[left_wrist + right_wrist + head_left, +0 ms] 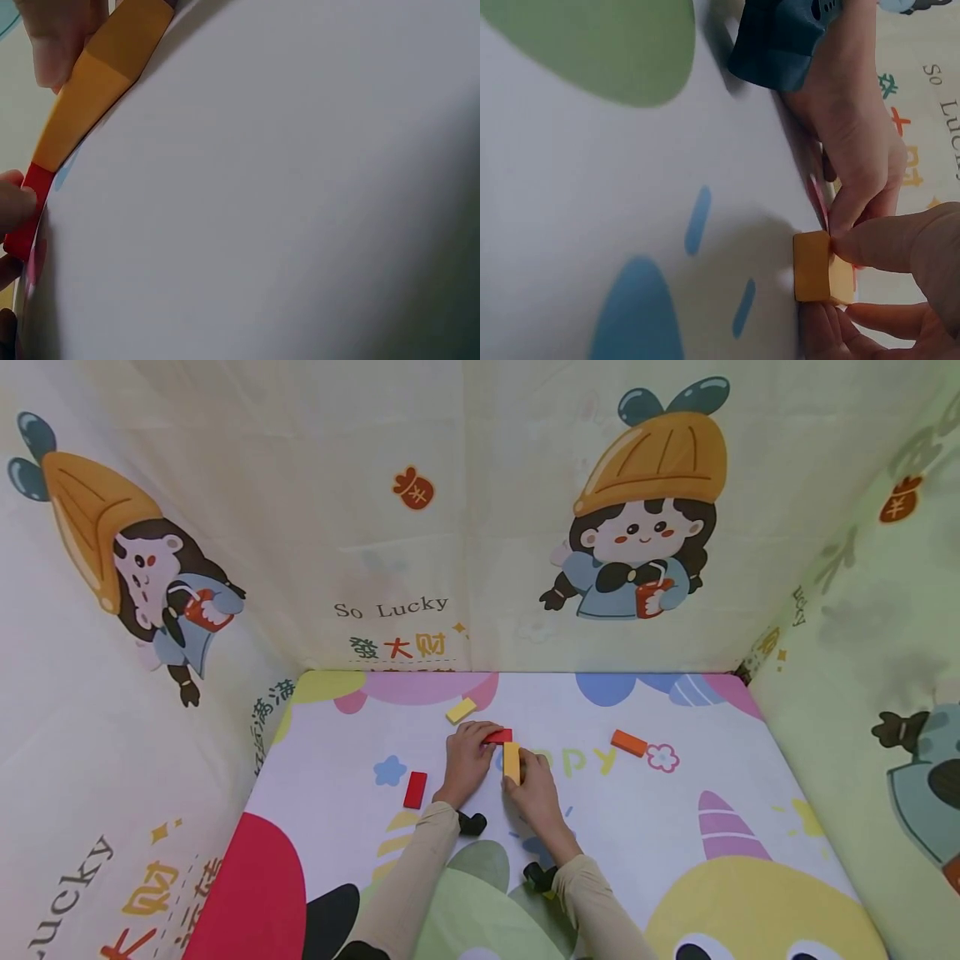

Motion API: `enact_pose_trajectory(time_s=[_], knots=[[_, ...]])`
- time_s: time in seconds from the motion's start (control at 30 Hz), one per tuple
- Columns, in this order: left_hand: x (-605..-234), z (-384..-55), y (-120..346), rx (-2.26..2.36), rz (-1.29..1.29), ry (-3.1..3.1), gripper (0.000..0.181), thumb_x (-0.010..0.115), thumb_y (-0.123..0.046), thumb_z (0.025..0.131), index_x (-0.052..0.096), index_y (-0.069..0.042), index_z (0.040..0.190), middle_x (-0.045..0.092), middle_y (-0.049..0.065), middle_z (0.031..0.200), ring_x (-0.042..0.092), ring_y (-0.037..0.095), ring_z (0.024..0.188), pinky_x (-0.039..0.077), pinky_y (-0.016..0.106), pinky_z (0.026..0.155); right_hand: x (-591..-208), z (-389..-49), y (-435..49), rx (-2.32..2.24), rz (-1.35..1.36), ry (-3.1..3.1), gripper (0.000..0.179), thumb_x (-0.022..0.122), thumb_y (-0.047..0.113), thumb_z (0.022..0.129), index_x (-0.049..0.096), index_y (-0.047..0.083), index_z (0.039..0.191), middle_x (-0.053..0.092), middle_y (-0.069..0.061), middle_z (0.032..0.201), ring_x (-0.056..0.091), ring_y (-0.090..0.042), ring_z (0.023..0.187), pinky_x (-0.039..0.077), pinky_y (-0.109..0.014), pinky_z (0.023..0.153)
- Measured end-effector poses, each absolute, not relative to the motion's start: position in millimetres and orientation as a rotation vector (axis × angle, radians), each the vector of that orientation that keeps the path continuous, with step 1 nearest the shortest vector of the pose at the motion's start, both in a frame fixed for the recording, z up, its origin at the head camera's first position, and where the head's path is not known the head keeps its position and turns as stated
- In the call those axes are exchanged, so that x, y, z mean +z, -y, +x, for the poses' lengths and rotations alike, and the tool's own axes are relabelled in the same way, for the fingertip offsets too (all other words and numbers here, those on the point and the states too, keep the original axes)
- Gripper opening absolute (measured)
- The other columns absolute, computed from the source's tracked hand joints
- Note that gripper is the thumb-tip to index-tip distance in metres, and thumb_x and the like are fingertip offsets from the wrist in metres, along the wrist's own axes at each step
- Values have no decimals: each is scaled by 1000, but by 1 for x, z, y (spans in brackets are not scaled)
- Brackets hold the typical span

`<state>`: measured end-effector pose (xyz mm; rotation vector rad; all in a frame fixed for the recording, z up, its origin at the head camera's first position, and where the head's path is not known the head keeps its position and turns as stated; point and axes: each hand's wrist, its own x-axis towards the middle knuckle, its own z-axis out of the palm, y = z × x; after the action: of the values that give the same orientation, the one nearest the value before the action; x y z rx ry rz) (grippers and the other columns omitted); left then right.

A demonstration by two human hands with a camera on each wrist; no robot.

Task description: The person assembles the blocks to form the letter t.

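Our left hand pinches a red block and our right hand an amber block, each grip just as wide as its block. The amber block's end sits just beside the red block, low at the surface. We see a yellow block beyond, another red block left, an orange block right.

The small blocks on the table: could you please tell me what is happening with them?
A person is handling two blocks: the left hand holds a red block and the right hand grips a yellow-orange block, whose far end appears to meet the red one. Three others lie apart on the patterned table: a pale yellow block farther away, a second red block to the left and an orange block to the right.
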<state>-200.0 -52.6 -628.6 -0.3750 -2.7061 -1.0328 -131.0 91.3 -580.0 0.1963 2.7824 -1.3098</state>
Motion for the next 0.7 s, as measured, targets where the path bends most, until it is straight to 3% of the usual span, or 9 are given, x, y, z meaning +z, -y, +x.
enact_pose_trajectory(time_s=[0.3, 0.5, 0.7], knots=[[-624, -198, 52, -963, -388, 2802, 47, 76, -41, 95, 64, -27, 138, 65, 1, 142, 51, 24, 135, 43, 49, 103, -581, -133, -104, -1304, 77, -2746, 60, 76, 14, 92, 54, -3, 145, 61, -17, 125, 56, -18, 85, 48, -28, 72], [-624, -199, 53, -957, -401, 2815, 49, 75, -43, 95, 62, -26, 139, 63, 1, 143, 50, 24, 136, 41, 49, 104, -581, -134, -115, -1313, -38, -2740, 54, 75, 13, 93, 57, -2, 142, 65, -16, 123, 58, -17, 87, 50, -27, 75], [-626, -199, 53, -964, -398, 2826, 48, 74, -44, 95, 62, -27, 138, 63, 0, 143, 49, 23, 136, 41, 48, 105, -582, -134, -132, -1384, -125, -2782, 47, 74, 7, 95, 60, 0, 139, 68, -17, 123, 64, -22, 93, 56, -35, 81]])
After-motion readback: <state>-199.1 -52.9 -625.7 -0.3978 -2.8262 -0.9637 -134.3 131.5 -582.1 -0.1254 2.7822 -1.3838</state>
